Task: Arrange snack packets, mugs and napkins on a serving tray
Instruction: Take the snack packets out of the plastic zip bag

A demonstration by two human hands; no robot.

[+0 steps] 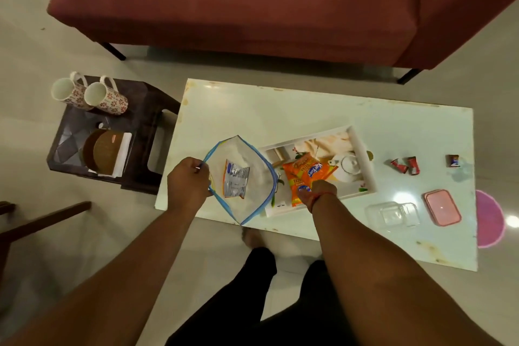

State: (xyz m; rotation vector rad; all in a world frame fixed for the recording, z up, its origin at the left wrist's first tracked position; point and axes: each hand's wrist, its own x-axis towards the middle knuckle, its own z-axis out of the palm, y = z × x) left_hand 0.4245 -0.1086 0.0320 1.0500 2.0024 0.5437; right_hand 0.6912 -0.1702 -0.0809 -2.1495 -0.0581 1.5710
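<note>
A white serving tray [362,146] with a printed teapot picture lies on the white table [309,109]. An orange snack packet [304,174] rests in the tray, and my right hand [316,191] grips its near end. My left hand [188,182] holds the edge of a clear zip bag [252,191] with a blue rim, just left of the tray. Inside the bag lies a silver snack packet [235,182]. Two flowered mugs [90,94] lie on a dark stool [140,126] to the left, beside white napkins [123,154] under round brown coasters [104,152].
Small red sweets [405,166] and another wrapped sweet [453,161] lie right of the tray. A clear plastic box [393,215] and its pink lid [442,207] sit near the table's front right. A maroon sofa [238,3] stands behind the table. A pink mat [490,219] lies on the floor.
</note>
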